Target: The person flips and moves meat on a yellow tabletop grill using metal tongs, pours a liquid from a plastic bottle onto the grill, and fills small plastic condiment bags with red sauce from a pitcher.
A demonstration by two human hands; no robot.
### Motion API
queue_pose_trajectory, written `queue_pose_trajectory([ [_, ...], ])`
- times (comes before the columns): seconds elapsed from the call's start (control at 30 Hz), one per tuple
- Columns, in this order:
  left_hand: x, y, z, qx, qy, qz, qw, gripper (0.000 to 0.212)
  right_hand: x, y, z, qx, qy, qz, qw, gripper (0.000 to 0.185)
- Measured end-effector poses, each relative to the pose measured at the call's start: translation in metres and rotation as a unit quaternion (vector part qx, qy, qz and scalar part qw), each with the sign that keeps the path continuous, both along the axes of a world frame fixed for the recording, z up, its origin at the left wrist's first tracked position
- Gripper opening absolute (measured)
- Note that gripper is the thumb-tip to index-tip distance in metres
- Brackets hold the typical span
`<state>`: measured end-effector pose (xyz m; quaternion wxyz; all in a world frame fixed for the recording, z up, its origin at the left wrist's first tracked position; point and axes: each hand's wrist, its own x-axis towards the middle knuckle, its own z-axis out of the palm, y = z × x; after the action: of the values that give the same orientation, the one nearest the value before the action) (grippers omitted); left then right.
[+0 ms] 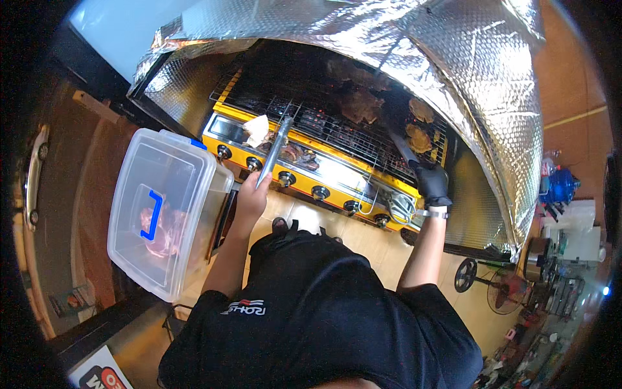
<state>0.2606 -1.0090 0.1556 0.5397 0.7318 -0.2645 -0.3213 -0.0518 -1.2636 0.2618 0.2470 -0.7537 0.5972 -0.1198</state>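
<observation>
My bare left hand grips the lower end of a pair of metal tongs, whose upper end lies over the front edge of the wire grill grate. My right hand, in a black glove, is closed around a metal utensil reaching over the right side of the grate; its far end is dark and hard to make out. Flat slices of meat lie on the grate, with smaller browned pieces near the utensil. A pale folded piece and charred scraps rest on the front ledge. Embers glow below.
Foil-faced insulation hoods the grill. Black knobs line its yellow front. Wire grill tools lie at the ledge's right. At left stands a lidded clear plastic box holding raw meat. A standing fan is at the right.
</observation>
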Motion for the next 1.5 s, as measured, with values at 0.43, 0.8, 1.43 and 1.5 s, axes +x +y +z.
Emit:
queue_pose_trajectory([
  [0.43, 0.010, -0.004, 0.004, 0.006, 0.056, 0.013, 0.998, 0.027, 0.196, -0.045, -0.068, -0.185, 0.159, 0.151, 0.958, 0.042],
  [0.8, 0.006, -0.004, -0.007, 0.011, 0.066, 0.003, 0.998, 0.031, 0.162, -0.107, -0.065, -0.231, 0.089, 0.119, 0.962, 0.050],
  [1.43, -0.010, -0.029, -0.022, -0.031, 0.173, -0.051, 0.983, 0.020, 0.113, -0.049, -0.029, -0.207, 0.063, 0.084, 0.973, 0.039],
  [1.5, -0.012, -0.028, -0.021, -0.024, 0.160, -0.053, 0.985, 0.020, 0.083, -0.030, 0.005, -0.288, 0.087, 0.101, 0.948, 0.032],
])
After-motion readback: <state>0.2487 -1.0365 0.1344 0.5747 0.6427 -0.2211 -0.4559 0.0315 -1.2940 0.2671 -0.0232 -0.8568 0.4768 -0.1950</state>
